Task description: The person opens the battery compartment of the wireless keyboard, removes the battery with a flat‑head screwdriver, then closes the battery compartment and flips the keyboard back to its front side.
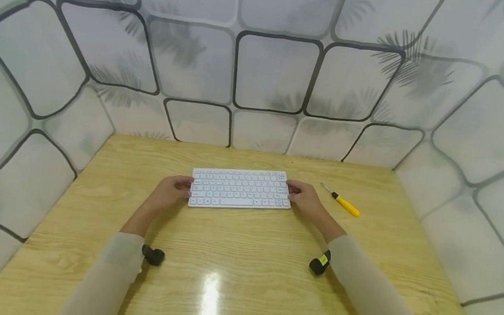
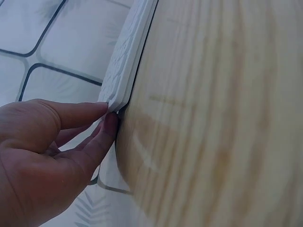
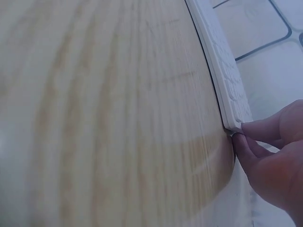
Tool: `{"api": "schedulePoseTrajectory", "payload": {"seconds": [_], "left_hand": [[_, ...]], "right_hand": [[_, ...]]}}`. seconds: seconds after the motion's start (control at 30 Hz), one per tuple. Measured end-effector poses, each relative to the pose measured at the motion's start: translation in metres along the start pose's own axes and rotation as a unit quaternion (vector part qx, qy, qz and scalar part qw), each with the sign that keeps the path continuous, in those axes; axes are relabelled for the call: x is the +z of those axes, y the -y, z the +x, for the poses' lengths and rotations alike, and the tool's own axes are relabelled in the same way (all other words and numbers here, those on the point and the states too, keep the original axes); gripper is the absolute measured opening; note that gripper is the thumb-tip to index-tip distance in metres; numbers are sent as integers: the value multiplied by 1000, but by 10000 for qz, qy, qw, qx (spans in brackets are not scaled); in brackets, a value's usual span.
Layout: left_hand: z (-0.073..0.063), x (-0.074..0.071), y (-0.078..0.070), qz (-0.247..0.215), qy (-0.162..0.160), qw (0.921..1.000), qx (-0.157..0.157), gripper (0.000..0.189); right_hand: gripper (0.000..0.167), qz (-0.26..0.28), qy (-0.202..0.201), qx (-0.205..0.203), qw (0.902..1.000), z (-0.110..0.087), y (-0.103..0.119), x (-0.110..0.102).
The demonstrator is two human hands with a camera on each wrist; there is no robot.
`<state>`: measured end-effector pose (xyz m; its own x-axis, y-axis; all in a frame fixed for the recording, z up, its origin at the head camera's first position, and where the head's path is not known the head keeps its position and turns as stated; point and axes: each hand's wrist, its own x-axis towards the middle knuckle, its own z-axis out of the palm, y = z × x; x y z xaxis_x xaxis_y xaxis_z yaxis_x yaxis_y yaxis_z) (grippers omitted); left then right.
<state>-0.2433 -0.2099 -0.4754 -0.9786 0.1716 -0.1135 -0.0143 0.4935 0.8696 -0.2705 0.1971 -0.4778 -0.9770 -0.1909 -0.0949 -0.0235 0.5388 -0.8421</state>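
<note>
A white keyboard [image 1: 240, 190] lies in the middle of the wooden table, keys up, its right end tilted slightly toward the back wall. At its left end my left hand [image 1: 170, 193] pinches the edge. My right hand [image 1: 304, 196] grips the opposite short end. In the left wrist view, the thumb and a finger of the left hand [image 2: 57, 151] meet at the keyboard's near corner [image 2: 124, 85]. The right wrist view has the right hand [image 3: 277, 163] with fingertips at the other corner, close over the tabletop.
A screwdriver [image 1: 340, 201] with a yellow handle lies to the right of the right hand. Patterned walls [image 1: 277, 74] rise behind the table [image 1: 243, 257] and at both sides. Small black cameras are strapped at both wrists.
</note>
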Motion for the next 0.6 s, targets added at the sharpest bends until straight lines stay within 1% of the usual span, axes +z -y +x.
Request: {"api": "schedulePoseTrajectory", "payload": {"seconds": [0.17,0.3,0.4,0.6], "left_hand": [[-2,5,-5,60,79,9999,112,46],[-2,9,-9,81,109,9998,151,45],[-1,12,-11,15,174,9997,148,46],[-1,18,-12,-25,272,9994,192,47]], "right_hand": [[47,-229,-88,-36,9997,-11,-2,-4],[47,-196,-132,-13,9997,-21,-4,-6],[48,-187,-165,2,9997,-28,-6,-8],[48,-209,-211,121,9995,-33,-13,-12]]}}
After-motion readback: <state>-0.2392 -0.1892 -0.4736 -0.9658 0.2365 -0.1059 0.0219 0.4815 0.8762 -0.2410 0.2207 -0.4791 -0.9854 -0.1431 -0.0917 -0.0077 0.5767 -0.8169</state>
